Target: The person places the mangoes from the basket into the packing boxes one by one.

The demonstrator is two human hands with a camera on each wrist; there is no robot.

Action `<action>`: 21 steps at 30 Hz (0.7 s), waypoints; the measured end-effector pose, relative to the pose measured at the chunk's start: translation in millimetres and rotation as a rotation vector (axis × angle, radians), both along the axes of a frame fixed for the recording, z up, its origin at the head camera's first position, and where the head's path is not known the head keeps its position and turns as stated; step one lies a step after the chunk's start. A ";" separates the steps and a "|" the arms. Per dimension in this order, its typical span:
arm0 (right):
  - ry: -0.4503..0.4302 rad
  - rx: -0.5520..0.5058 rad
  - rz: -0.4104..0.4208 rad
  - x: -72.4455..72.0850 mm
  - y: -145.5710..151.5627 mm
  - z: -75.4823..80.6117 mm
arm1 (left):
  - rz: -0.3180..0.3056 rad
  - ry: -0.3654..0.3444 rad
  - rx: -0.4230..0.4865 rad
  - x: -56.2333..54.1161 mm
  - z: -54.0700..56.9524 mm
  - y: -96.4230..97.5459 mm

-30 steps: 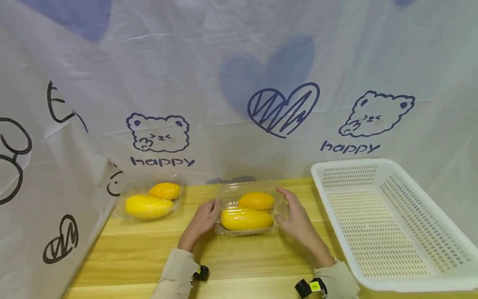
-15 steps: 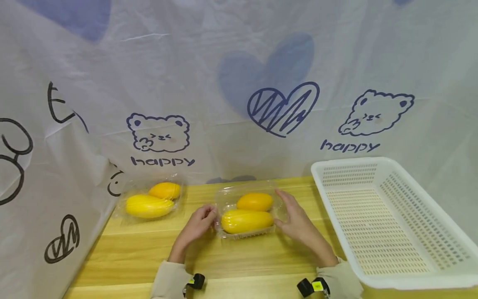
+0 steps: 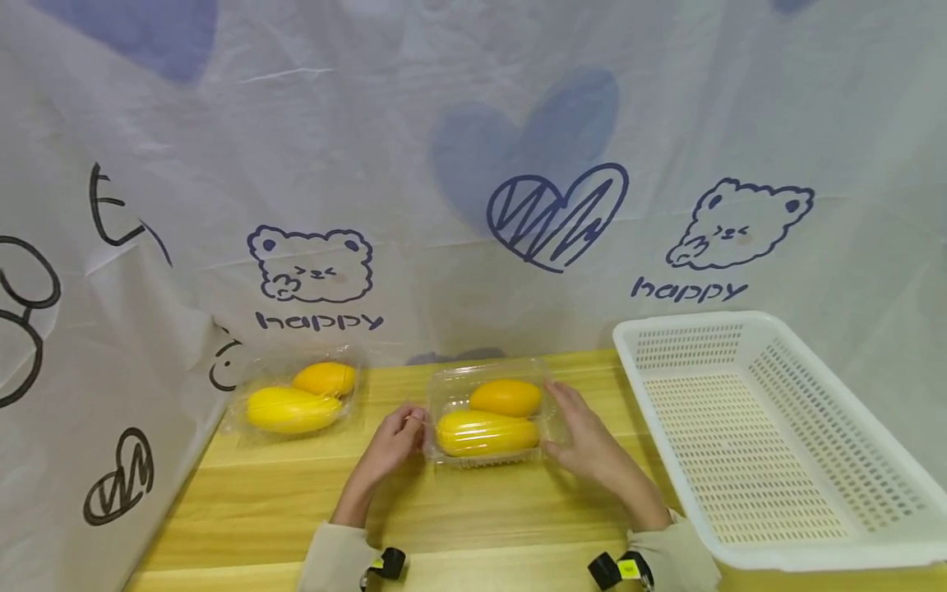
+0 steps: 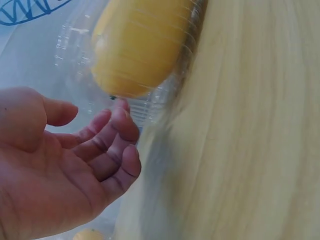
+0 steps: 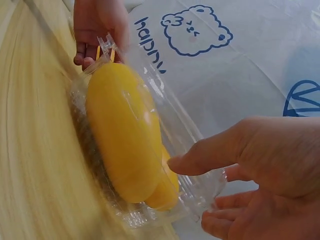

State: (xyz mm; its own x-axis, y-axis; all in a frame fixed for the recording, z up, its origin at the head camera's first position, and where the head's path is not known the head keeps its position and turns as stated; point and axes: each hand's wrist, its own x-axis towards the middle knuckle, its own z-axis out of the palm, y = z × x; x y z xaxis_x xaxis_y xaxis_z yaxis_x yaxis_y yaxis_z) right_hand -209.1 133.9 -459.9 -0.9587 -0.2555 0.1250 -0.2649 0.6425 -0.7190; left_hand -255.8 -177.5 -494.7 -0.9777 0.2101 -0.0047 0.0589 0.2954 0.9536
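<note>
A clear plastic clamshell box (image 3: 484, 462) with two yellow, mango-like fruits (image 3: 488, 434) lies on the wooden table between the hands. My left hand (image 3: 390, 442) is at its left end, fingers loosely bent; in the left wrist view, the fingertips (image 4: 125, 117) are close to the box wall, and whether they touch it is unclear. At the right end is my right hand (image 3: 592, 440), thumb and fingers spread along that end with the fingers fairly straight. In the right wrist view, the thumb (image 5: 195, 157) and fingertips appear to touch the clear plastic.
A second clear box with two similar yellow fruits (image 3: 293, 409) sits at the back left. On the right stands a white perforated plastic basket (image 3: 669, 460). A printed cloth (image 3: 444, 288) hangs behind the wooden table (image 3: 444, 526).
My left hand has drawn back leftward from the box. The box shifted slightly toward me and turned a little, then straightened; the right hand stays at its right end.
</note>
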 end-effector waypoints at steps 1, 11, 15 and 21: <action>-0.005 0.002 0.002 0.9 -0.5 1.1 | -0.005 -0.013 -0.002 2.4 1.5 -0.9; -0.024 0.060 0.018 8.6 -2.1 9.8 | -0.220 -0.104 -0.034 21.9 16.8 -16.2; 0.069 0.109 -0.016 10.7 -4.0 13.5 | -0.255 -0.120 -0.024 24.3 21.4 -19.2; 0.293 0.019 -0.176 16.3 -17.8 20.3 | -0.250 -0.152 -0.021 26.4 25.8 -22.6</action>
State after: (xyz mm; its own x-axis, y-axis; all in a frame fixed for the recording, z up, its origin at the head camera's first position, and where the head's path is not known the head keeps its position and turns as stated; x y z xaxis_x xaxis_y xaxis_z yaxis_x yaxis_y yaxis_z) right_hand -192.8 116.1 -439.6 -0.9121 -0.0945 0.3989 -0.3429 0.7090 -0.6162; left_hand -229.5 -200.1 -468.8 -0.8832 0.4429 -0.1546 -0.0112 0.3096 0.9508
